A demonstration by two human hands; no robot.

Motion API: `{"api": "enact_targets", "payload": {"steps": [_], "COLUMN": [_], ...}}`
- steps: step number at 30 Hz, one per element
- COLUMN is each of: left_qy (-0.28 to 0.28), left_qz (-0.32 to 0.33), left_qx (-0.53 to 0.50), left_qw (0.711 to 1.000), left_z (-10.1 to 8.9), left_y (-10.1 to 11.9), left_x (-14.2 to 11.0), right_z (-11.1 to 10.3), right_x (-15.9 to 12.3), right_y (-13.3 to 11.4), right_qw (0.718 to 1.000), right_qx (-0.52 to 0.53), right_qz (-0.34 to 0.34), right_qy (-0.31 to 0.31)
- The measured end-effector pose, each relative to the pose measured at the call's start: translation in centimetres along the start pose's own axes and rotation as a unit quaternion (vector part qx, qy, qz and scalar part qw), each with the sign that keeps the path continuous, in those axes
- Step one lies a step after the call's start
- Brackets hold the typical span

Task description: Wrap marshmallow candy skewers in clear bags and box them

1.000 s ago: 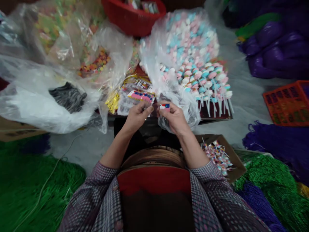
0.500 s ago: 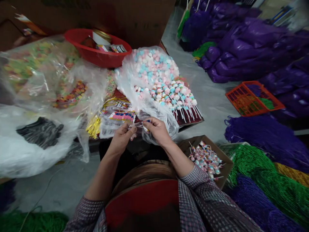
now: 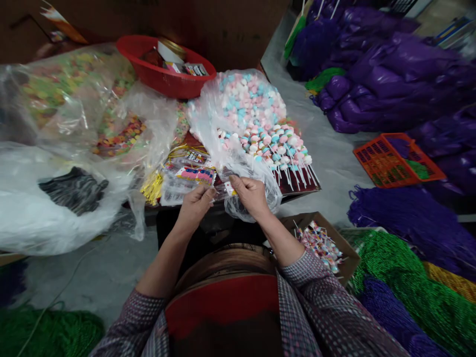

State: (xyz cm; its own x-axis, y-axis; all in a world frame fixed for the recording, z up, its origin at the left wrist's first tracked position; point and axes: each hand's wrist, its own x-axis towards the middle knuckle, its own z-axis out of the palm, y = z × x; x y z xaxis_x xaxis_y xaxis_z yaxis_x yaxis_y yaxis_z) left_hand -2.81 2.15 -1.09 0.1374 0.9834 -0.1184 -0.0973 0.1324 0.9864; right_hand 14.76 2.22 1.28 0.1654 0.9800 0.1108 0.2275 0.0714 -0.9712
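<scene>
My left hand (image 3: 195, 207) is closed in a pinch, thumb against forefinger, at the table's front edge. Clear film shows at its fingertips; whatever else it grips is hidden. Beside it, my right hand (image 3: 252, 196) is closed too, with its thumb pressed on a small clear wrapper (image 3: 229, 189) printed yellow and white. Just behind my hands lies a stack of clear printed wrappers (image 3: 195, 174). Gold twist ties (image 3: 152, 187) lie left of the stack. Marshmallow lollipops (image 3: 282, 144) in pink, white and blue are piled to the right, sticks toward me.
Clear bags of colourful candy (image 3: 80, 94) cover the left side. A red basin (image 3: 167, 79) stands behind. At my right is a cardboard box (image 3: 347, 265) of wrapped lollipops (image 3: 322, 245). Purple bags (image 3: 394, 84), an orange basket (image 3: 399, 161) and green strands (image 3: 394, 267) occupy the right.
My hands have moved slightly apart, and the printed wrapper shows more plainly at my right thumb. The whole view has shifted a little as my head turned.
</scene>
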Motion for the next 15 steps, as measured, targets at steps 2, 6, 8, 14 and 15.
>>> {"api": "enact_targets", "payload": {"steps": [2, 6, 8, 14, 15], "left_qy": [0.027, 0.033, 0.039, 0.085, 0.085], "left_qz": [-0.006, 0.032, 0.047, 0.042, 0.033], "left_qx": [-0.009, 0.007, -0.004, -0.096, -0.109], "left_qw": [1.000, 0.999, 0.998, 0.991, 0.990], "left_z": [-0.3, -1.1, -1.2, -1.1, -1.2], "left_y": [-0.3, -0.5, -0.5, -0.9, -1.0], "left_x": [0.1, 0.2, 0.2, 0.4, 0.4], "right_z": [-1.2, -4.3, -4.9, -3.6, -3.5], "right_x": [1.3, 5.7, 7.7, 9.4, 9.4], "right_y": [-0.2, -0.3, -0.2, 0.9, 1.2], "right_qw": [0.999, 0.948, 0.898, 0.813, 0.817], "right_qx": [-0.050, -0.296, -0.429, -0.570, -0.565], "right_qz": [-0.005, -0.021, 0.023, 0.118, 0.119], "right_qy": [0.018, 0.115, 0.100, 0.007, 0.008]}}
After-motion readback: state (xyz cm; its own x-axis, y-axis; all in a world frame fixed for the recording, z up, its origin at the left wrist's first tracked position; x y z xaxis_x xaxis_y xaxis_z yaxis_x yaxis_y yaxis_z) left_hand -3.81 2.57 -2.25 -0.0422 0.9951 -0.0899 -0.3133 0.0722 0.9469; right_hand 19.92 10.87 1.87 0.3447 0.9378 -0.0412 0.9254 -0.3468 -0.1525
